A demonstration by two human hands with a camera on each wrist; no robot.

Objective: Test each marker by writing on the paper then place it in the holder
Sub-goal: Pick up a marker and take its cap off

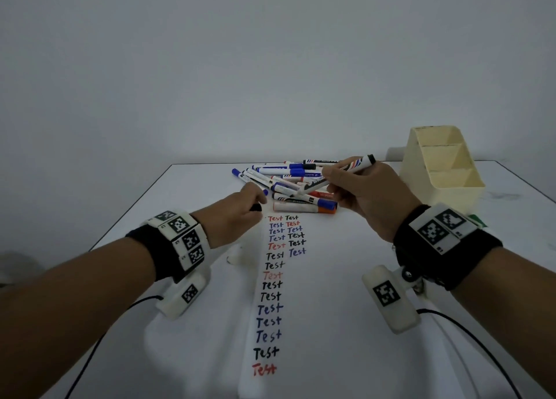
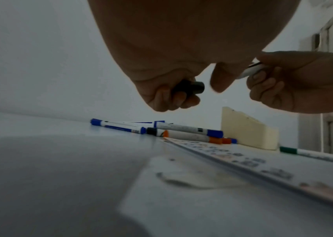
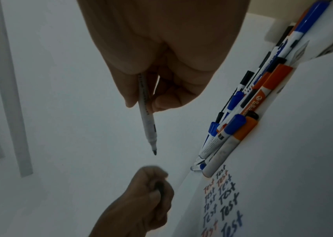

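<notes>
The right hand (image 1: 370, 197) pinches an uncapped black marker (image 3: 146, 115) above the pile of markers (image 1: 288, 185), tip bare and off the paper (image 1: 270, 308). At about eight o'clock from it, near the top of the paper, the left hand (image 1: 237, 218) is curled round the black cap (image 2: 192, 87). The cream holder (image 1: 442, 169) stands at two o'clock from the right hand, well apart.

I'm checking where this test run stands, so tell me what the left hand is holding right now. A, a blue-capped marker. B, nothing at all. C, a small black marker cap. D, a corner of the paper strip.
C: the left hand curls its fingers round a small black marker cap, while the right hand holds the uncapped white-barrelled black marker, its bare tip pointing down.
</notes>
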